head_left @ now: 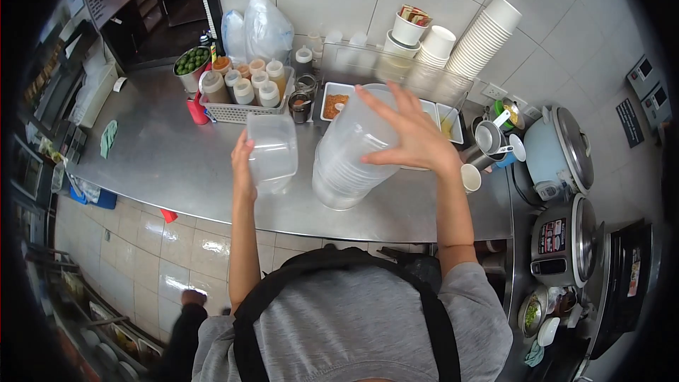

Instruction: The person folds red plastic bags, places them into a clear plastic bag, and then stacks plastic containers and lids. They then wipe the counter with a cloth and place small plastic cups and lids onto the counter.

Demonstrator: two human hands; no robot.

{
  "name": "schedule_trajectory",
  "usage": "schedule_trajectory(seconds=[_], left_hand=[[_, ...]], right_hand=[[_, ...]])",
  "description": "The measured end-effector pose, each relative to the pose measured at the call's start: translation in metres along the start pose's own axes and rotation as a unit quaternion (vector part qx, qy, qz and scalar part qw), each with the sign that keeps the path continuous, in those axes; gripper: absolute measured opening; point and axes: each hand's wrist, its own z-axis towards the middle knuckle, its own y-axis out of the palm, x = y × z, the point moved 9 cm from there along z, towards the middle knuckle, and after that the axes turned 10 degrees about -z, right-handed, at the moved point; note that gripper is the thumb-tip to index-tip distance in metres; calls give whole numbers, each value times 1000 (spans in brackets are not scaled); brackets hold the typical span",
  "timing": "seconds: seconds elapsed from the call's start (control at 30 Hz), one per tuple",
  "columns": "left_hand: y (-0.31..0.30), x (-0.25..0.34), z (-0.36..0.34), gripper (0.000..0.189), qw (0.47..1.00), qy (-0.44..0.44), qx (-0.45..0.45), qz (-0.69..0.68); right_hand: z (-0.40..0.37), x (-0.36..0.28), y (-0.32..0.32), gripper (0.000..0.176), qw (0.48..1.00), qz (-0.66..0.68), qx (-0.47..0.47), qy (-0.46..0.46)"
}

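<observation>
Counter trays (427,109) partly hidden behind clear container stack (353,148), label print (552,236) too small to read, co-worker (177,343) cut off.

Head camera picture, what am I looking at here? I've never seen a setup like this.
There's no robot here. A person wears a camera on their head, looking forward and down, so this single picture shows their own arms reaching over a metal counter. The left hand holds a clear rectangular container. The right hand is spread at the upper part of a tall stack of clear containers; whether it grips is unclear. Behind are a basket of squeeze bottles and stacked white cups.
</observation>
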Motion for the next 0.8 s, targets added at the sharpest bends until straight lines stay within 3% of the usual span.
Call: schedule_trajectory(seconds=[0.13, 0.17, 0.27, 0.43, 0.53, 0.6, 0.7, 0.73, 0.8], left_hand=[[-18, 9, -18, 66, 996, -52, 38, -54], [-17, 11, -23, 67, 996, -56, 43, -49], [-14, 16, -42, 69, 993, -78, 58, -71], [-17, 21, -55, 73, 986, -84, 33, -143], [-28, 21, -55, 79, 980, -89, -5, -177], [-20, 30, -63, 82, 967, -68, -34, -245], [-10, 56, -80, 87, 995, 48, -6, -89], [-6, 70, -89, 88, 989, 127, 12, 73], [15, 91, -116, 92, 883, 264, 44, 386]], right_hand=[[17, -53, 43, 99, 983, -132, -119, -49], [21, -51, 41, 101, 984, -112, -124, -65], [36, -19, 62, 102, 993, -39, -106, 21], [24, -35, 65, 109, 991, -109, -68, -25], [25, -51, 35, 111, 988, -93, 110, -46], [16, -89, 26, 109, 987, 32, 133, -83], [2, -142, 50, 104, 934, 308, 93, -158], [5, -155, 72, 102, 905, 383, 90, -160], [7, -159, 106, 97, 853, 506, 39, -118]])
